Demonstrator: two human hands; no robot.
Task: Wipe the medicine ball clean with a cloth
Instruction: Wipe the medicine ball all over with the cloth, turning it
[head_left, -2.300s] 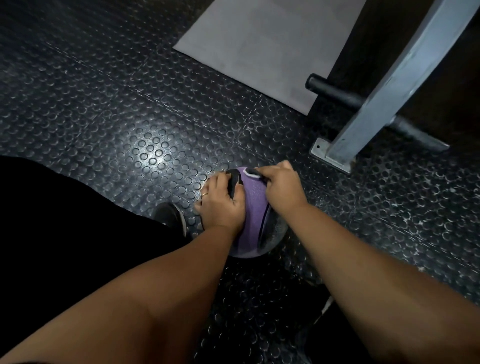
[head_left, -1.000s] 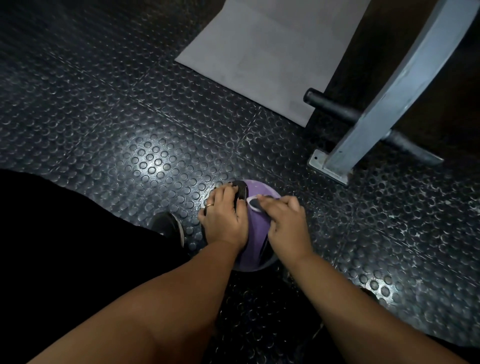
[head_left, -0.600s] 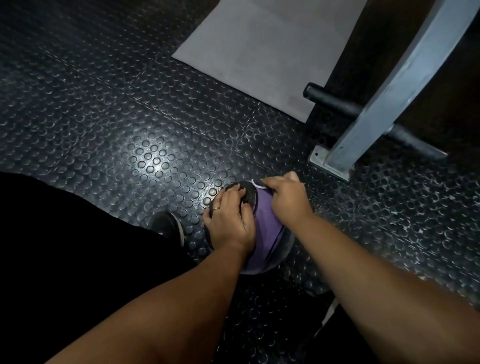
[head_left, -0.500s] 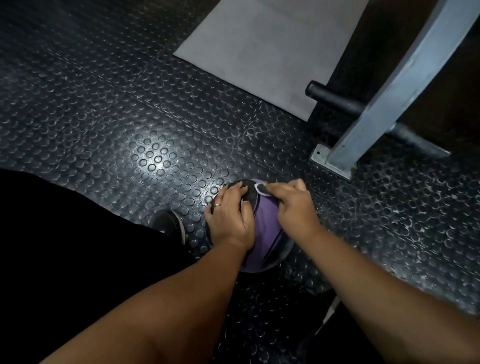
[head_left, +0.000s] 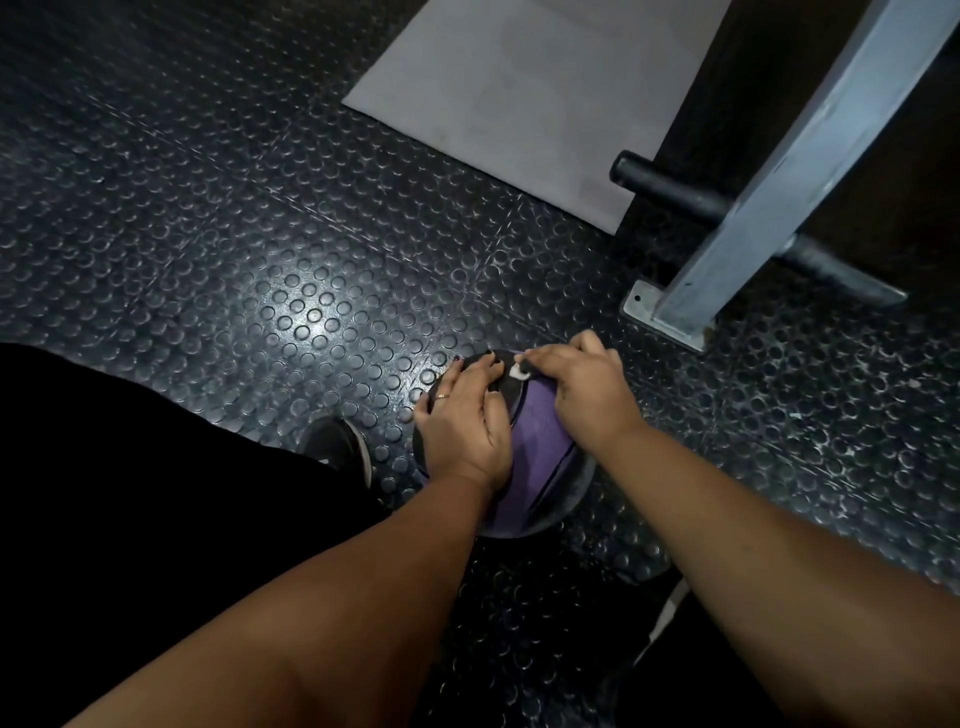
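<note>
Medicine ball lay under the flat left hand; right hand pinched cloth atop it, probably needing firm, overlapping strokes.

- A single view, worn on the head, faces forward and steeply down onto the studded floor.
- Both forearms enter from the bottom edge, at 7 and 5 o'clock, and meet just below centre. There the left hand and right hand lie on the ball, and the right pinches a cloth.
- The view is close: the forearms fill much of the lower half.
- The wide lens takes in farther floor too. A mat lies at 12 o'clock, and a post at 2 o'clock is cut off by the top edge.
- Black clothing fills 8 o'clock, and a shoe lies at 9 o'clock from the ball.
</note>
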